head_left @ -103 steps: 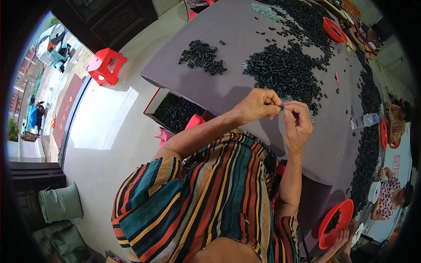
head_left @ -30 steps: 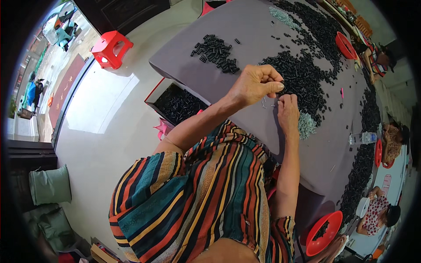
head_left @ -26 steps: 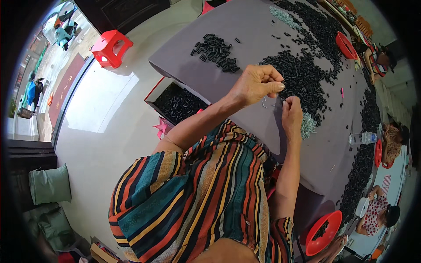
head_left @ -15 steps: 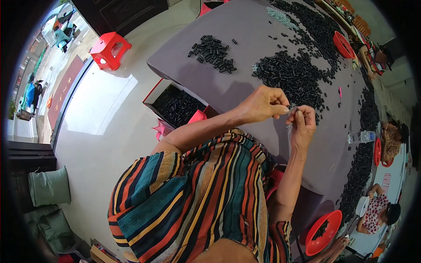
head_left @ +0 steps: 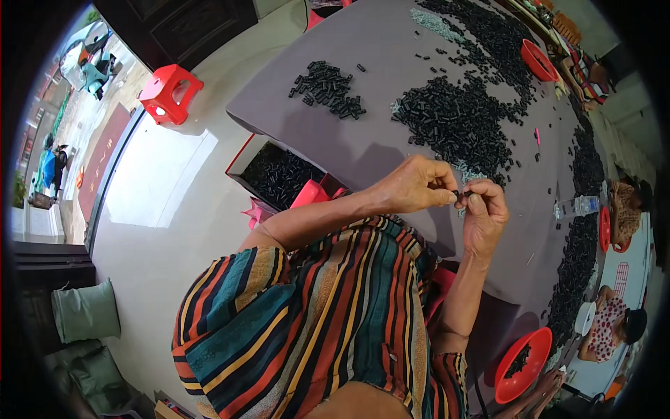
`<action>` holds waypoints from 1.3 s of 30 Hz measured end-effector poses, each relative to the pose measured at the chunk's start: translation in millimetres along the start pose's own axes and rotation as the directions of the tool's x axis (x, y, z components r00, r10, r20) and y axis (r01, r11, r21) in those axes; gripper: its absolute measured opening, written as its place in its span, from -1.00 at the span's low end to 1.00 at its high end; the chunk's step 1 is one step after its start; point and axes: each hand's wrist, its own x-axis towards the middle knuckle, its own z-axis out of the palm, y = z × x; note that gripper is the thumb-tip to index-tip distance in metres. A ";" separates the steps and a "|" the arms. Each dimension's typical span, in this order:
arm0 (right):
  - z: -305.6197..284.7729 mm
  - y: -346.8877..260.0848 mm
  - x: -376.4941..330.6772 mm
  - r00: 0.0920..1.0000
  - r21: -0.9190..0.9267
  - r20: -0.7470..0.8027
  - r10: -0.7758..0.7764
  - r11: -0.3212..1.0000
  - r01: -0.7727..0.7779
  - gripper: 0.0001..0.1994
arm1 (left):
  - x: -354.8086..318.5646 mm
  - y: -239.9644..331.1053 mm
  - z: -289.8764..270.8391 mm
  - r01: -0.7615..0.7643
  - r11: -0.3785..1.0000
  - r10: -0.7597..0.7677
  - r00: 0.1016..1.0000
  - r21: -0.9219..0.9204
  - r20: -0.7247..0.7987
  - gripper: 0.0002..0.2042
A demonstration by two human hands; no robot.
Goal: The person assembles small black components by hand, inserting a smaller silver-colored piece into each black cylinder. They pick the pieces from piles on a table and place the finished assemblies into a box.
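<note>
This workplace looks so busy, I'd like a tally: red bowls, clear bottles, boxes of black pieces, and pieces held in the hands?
Red bowls: 3
Clear bottle: 1
Box of black pieces: 1
Small black piece, pinched between left hand and right hand: 1
Total: 6

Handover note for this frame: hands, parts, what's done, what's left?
Left hand: fingertips pinching a small black part.
Right hand: fingertips meeting the same part, both held above the grey table.
Parts: big loose black heap just ahead, smaller pile far left, box of black pieces below the table edge.
Done: cannot tell from this frame.
Left: the heaps remain large.
</note>
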 end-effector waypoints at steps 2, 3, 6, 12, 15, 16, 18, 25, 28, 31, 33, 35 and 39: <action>-0.2 -0.7 -0.5 1.000 -0.025 0.003 -0.018 1.000 0.018 -0.89 | -1.0 0.5 1.3 0.006 1.000 -0.006 1.000 0.008 -0.007 -0.89; 0.0 -1.3 -0.7 1.000 -0.026 0.002 -0.020 0.999 0.020 -0.89 | -1.0 0.9 1.3 0.013 1.000 -0.013 1.000 0.016 -0.015 -0.89; 1.9 -3.6 -0.8 1.000 -0.069 -0.001 -0.015 0.998 0.015 -0.90 | -1.0 0.5 0.9 -0.008 1.000 0.008 1.000 0.002 -0.012 -0.89; 2.7 -4.0 -2.6 1.000 -0.150 0.029 -0.001 0.989 0.005 -0.90 | -1.8 4.6 0.6 -0.003 1.000 0.004 1.000 0.023 -0.017 -0.88; 3.3 -5.0 -3.2 0.999 -0.188 0.015 0.031 0.982 -0.028 -0.89 | -2.0 5.3 0.6 0.022 0.999 -0.020 0.999 0.039 -0.031 -0.89; 3.2 -5.8 -3.2 0.999 -0.197 0.016 0.046 0.980 -0.042 -0.88 | -1.9 4.7 1.0 0.022 0.999 -0.021 0.999 0.038 -0.031 -0.89; 3.0 -6.3 -3.0 0.998 -0.204 0.021 0.063 0.977 -0.057 -0.86 | -2.4 3.5 1.8 0.010 0.999 -0.008 0.999 0.046 -0.040 -0.89; -3.1 -5.1 -2.5 0.994 -0.278 0.070 0.083 0.959 -0.061 -0.84 | -3.0 3.9 2.5 0.008 0.998 -0.006 1.000 0.069 -0.030 -0.89; -1.3 -7.3 -2.2 0.995 -0.268 0.068 0.067 0.962 -0.047 -0.85 | -3.2 9.4 1.8 0.023 0.995 -0.020 0.999 0.099 -0.032 -0.89; -1.3 -8.5 -1.3 0.996 -0.253 0.076 0.046 0.967 -0.025 -0.87 | -3.8 7.6 2.0 0.021 0.995 -0.016 0.998 0.093 -0.058 -0.89; -2.2 -10.0 -1.1 0.996 -0.272 0.090 0.029 0.962 -0.004 -0.88 | -3.7 8.1 1.9 0.002 0.992 0.004 0.999 0.123 -0.050 -0.89; -2.0 -11.7 -1.5 0.994 -0.287 0.103 0.032 0.958 -0.001 -0.89 | -3.3 6.8 1.9 -0.001 0.993 0.006 0.999 0.118 -0.044 -0.88; 0.7 -17.0 -2.6 0.994 -0.370 0.105 0.034 0.929 0.007 -0.90 | -3.3 7.3 1.6 0.011 0.991 -0.007 0.999 0.132 -0.036 -0.87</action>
